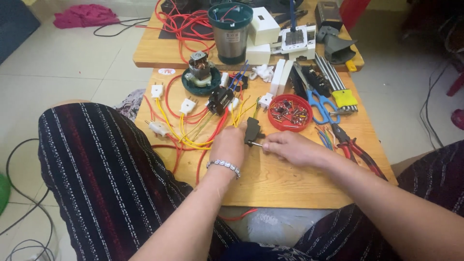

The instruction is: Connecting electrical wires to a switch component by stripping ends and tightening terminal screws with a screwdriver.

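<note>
Currently mid-assembly | left hand [231,144] closed around small black switch part [252,131] above wooden table [270,179] | right hand [292,147] pinching a thin metal tool [257,144] against it | yellow and red wires [193,137] attached | loose screws remain in red lid [290,112]

Under both hands, the table [290,183] is smooth, pale, matt wood. The left hand [229,145] pinches a matt black plastic part [252,131]; beyond the right hand [292,147] sits a glossy red plastic dish [273,121] and blue-handled metal scissors [316,101].
</note>
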